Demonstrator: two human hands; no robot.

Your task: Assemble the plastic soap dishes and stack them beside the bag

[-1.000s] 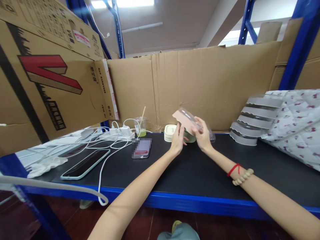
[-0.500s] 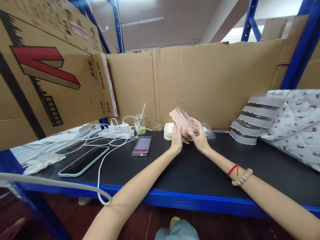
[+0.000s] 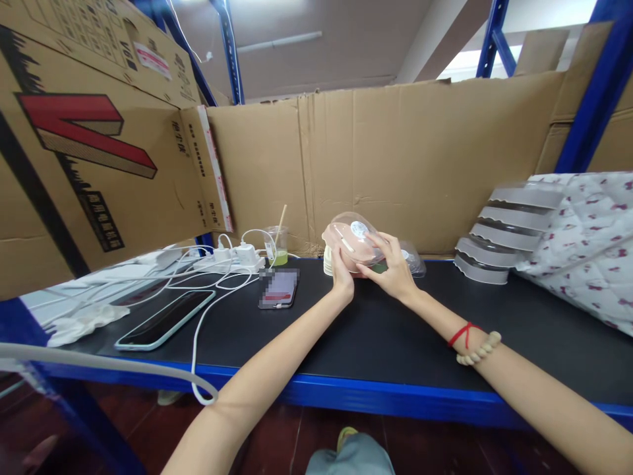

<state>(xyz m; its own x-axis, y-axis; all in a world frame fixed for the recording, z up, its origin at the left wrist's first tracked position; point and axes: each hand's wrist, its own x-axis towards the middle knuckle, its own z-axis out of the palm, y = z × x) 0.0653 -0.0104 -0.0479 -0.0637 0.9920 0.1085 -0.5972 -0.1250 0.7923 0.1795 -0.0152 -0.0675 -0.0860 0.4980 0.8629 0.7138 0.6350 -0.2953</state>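
A clear domed plastic package with a pink card inside is held tilted above the black tabletop, its round white sticker facing up. My left hand grips its near left edge, thumb on the dome and the other fingers partly hidden. On the right side my right hand holds the rim, with fingertips beside the sticker and the thumb along the lower edge. Behind the package a stack of cream dishes is mostly covered. Another clear plastic package lies just past my right hand.
Several domed packages with white wavy-edged bands are stacked at right, next to a quilted patterned bag. Leftward lie two phones, a drink cup, a charging strip and white cables. A cardboard panel stands behind.
The package has been turned so that its domed top and sticker now face me. My right fingers have shifted over the dome, and my left hand has moved slightly left.
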